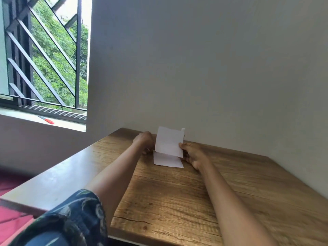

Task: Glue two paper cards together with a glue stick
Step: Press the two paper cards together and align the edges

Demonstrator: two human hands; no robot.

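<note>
Sleeve: my dark patterned sleeve (74, 219) sits closest, at the near left edge of the surface (168, 201).
Surface: wood-grain top, its far edge against the wall (195, 68), its right edge against a side wall.
Forearms: both stretch from the near edge toward the far edge, the left one bare past the sleeve.
Lower card: a white paper card (167, 161) lies flat on the surface near the far edge, between my two hands.
Right grip: my right hand (192, 155) lies low on the surface just right of the cards; thumb and fingers pinch the right edge of the raised card.
Raised card: a second white paper card (169, 141) stands tilted up above the flat one, its lower edge overlapping the flat card's far part.
Left grip: my left hand (144, 141) is just left of the raised card, at its left edge; the fingers are hidden behind the hand and paper, so I cannot tell whether they are spread or pinching.
Glue stick: a small white tip (183, 129) shows behind the raised card's top right corner, by the wall; too hidden to be sure.
Windowsill: beyond the left edge, a red and dark pen-like object (46, 119) lies on the sill (53, 124) below a barred window (44, 54).
</note>
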